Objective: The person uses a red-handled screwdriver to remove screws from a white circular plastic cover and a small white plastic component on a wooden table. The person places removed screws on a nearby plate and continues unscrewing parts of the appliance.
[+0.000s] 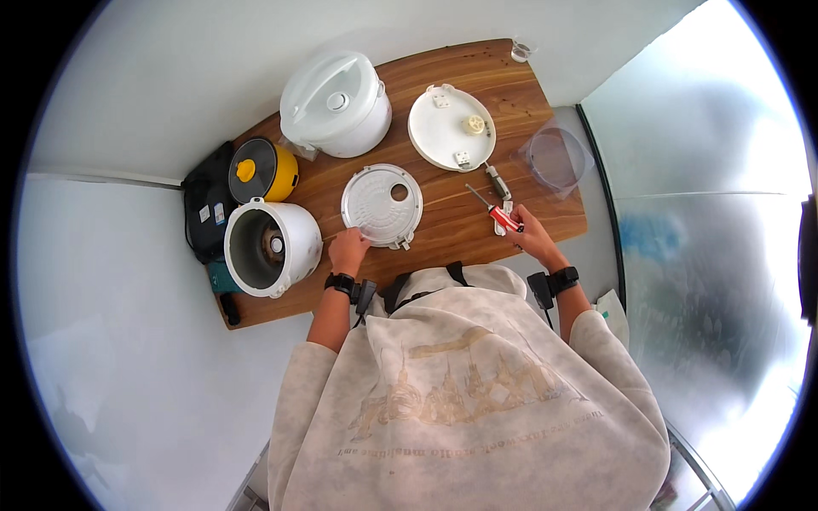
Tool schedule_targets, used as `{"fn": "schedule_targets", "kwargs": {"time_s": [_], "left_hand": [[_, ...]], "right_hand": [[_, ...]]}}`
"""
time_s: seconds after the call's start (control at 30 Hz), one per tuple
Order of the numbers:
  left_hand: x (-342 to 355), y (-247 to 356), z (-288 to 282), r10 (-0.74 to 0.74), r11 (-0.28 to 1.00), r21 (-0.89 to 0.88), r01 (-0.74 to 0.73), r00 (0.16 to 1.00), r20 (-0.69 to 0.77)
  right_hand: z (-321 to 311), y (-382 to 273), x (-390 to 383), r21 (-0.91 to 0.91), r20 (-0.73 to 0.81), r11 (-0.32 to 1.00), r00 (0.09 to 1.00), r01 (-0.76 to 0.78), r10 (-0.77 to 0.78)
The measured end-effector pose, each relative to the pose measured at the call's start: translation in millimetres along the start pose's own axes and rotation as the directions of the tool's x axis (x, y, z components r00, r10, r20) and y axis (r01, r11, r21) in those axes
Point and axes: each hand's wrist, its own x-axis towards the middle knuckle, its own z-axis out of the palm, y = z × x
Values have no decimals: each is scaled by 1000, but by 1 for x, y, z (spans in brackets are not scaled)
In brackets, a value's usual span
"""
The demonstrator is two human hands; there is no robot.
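Note:
My right hand (534,238) grips a screwdriver (503,218) by its red handle, its metal shaft pointing up and to the left. Below that handle a small white part is partly hidden. A round silver-grey inner lid (379,209) with one round hole lies flat in front of me. At its lower left rim my left hand (347,250) is closed, the fingertips against the edge. Beyond the screwdriver sits a shallow round white cover (443,140) with small fittings inside. Close to its lower edge lies a small grey-white connector piece (498,182).
An open white rice cooker body (285,247) stands left of my left hand. Behind are a lidded white cooker (336,106) and a yellow pot with a dark lid (262,170). A black case (207,209) lies far left; a clear plastic bowl (558,159) sits near the right edge.

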Motion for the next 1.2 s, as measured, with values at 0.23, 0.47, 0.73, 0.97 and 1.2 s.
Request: {"fn": "schedule_targets", "kwargs": {"time_s": [0.23, 0.47, 0.73, 0.97, 1.2], "left_hand": [[15, 2, -12, -20, 991, 133, 23, 1000, -20], [26, 31, -19, 91, 975, -219, -22, 946, 310], [26, 10, -21, 21, 996, -94, 3, 969, 246], [57, 32, -29, 135, 990, -68, -124, 973, 188], [109, 146, -51, 65, 741, -627, 241, 903, 424]], "right_hand": [[-4, 4, -2, 29, -35, 1000, 999, 10, -9], [-12, 3, -5, 150, -112, 983, 990, 104, -88], [-26, -2, -11, 198, -192, 977, 981, 79, -40], [-31, -21, -15, 253, -204, 961, 977, 115, -63], [-35, -28, -22, 299, -182, 949, 982, 103, -49]]}}
